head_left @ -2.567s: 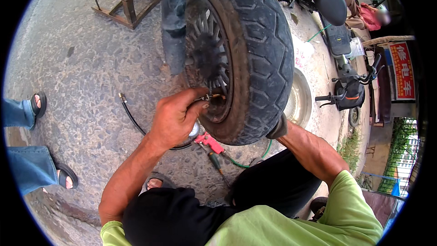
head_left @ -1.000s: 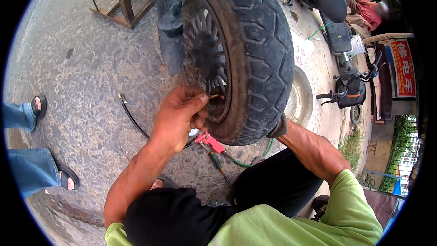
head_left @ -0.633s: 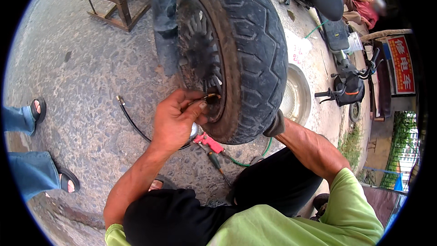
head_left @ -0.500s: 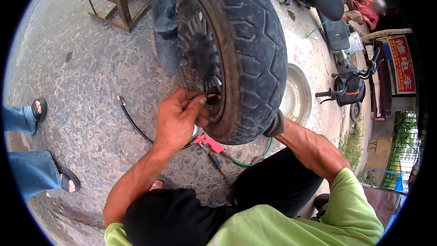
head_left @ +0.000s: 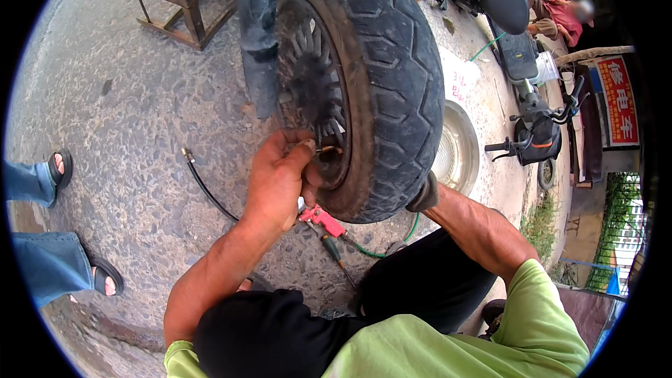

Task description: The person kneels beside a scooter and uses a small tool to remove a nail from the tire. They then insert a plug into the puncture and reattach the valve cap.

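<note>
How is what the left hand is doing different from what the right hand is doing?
The left hand shows in full at the wheel's rim, fingertips pinched on a small brass valve. The right hand reaches behind the black tyre and is mostly hidden. The left hand works at the spoked side, the right at the tread's far side. Both are bare and touch the same wheel.

- Left hand [head_left: 276, 182] pinches the small brass valve [head_left: 327, 148] on the black tyre's [head_left: 392, 77] rim.
- Right hand hidden behind the tyre.
- Red air tool [head_left: 322, 220] lies near, on the ground.
</note>
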